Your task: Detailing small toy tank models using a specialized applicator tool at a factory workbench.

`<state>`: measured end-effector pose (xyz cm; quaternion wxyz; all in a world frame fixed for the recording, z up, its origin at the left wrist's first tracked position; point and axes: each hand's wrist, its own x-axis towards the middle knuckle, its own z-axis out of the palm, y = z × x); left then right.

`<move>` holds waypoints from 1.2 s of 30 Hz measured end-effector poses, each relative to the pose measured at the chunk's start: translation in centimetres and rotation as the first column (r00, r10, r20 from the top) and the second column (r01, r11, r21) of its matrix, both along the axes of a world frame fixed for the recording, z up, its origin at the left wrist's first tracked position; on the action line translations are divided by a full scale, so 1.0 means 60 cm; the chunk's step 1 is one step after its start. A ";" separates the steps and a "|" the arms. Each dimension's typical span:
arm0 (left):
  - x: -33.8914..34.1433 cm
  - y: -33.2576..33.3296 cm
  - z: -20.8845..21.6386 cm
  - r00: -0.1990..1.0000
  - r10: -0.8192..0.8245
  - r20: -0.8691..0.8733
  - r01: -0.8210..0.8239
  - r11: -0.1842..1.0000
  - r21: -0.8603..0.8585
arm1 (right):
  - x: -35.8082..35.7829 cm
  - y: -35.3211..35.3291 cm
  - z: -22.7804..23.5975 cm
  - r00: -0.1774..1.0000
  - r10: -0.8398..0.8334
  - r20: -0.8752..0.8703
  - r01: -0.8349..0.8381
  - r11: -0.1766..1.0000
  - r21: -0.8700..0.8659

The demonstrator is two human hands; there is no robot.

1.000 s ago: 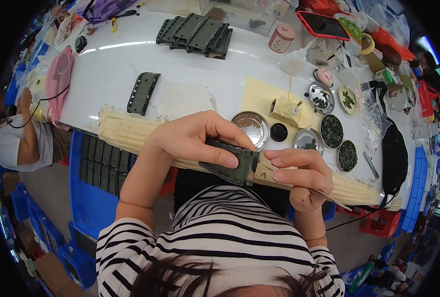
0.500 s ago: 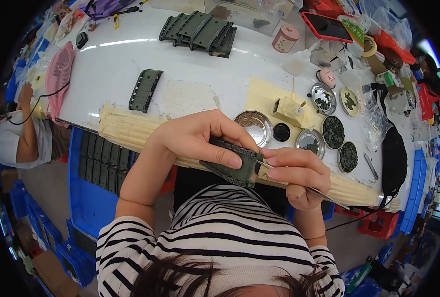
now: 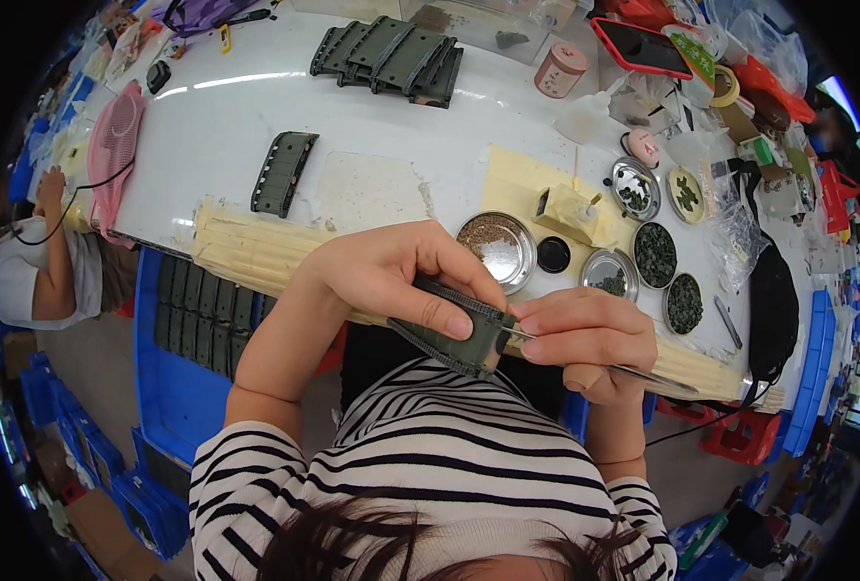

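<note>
My left hand [image 3: 401,276] is closed round a dark green, curved model piece [image 3: 464,344] with ribbed raised edges. The thumb lies on its face; the fingers go behind it. A brownish patch shows at the piece's right end. My right hand [image 3: 595,339] pinches slim metal tweezers [image 3: 658,378], their tip touching that right end beside my left fingertips. A covering is on one right finger. Just beyond my hands stand a round tin of brown grains [image 3: 488,232], a small black lid [image 3: 553,255] and a tin of green bits [image 3: 609,276].
One similar green piece [image 3: 284,174] lies on the table, with a stack of them [image 3: 386,63] farther back. A blue crate [image 3: 173,387] at lower left holds several more. Dishes of green crumbs [image 3: 655,256] and a yellow-wrapped block [image 3: 577,218] stand right. A padded edge [image 3: 256,252] lines the table.
My right hand has shifted slightly right and turned the tweezers a little flatter. The green piece has tilted a little in my left hand, which keeps its hold.
</note>
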<state>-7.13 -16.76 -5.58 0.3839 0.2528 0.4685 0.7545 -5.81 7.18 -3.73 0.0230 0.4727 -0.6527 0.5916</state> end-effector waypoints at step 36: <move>-0.007 0.011 -0.004 0.985 0.023 -0.170 -0.023 1.000 0.003 | -0.017 0.012 -0.008 0.997 0.069 0.044 -0.066 0.996 -0.060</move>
